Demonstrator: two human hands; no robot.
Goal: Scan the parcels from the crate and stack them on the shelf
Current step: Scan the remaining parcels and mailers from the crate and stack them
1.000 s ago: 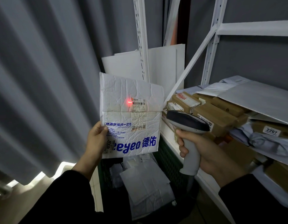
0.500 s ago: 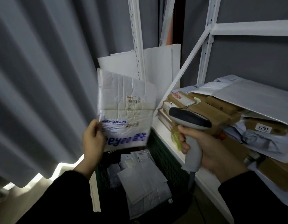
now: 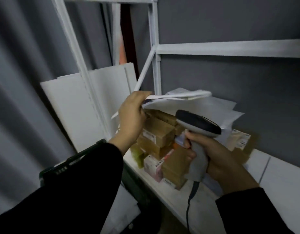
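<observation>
Your left hand (image 3: 131, 115) pinches the white parcel (image 3: 177, 96) by its near edge, flat over the stacked boxes (image 3: 156, 134) on the shelf (image 3: 176, 198), while your right hand (image 3: 220, 162) grips the scanner (image 3: 198, 125).

1. Shelf board (image 3: 280, 176): white and flat, running from 7 o'clock to 3 o'clock across the view.
2. Frame upright (image 3: 154, 48) and crossbeam (image 3: 230, 49): white metal, standing over the board at 12 o'clock.
3. Brown cartons (image 3: 156, 135): stacked in layers on the board near its front edge, at the centre of the view.
4. Pink-and-white box (image 3: 152, 166): on the board at 7 o'clock of the cartons, touching them.
5. Green packet (image 3: 137, 153): just beside the pink-and-white box, at its 10 o'clock.
6. Labelled parcel (image 3: 238, 141): at 3 o'clock of the cartons, near the grey wall (image 3: 247, 81).
7. White mailers (image 3: 218, 107): resting on top of the cartons, at 12 o'clock.
</observation>
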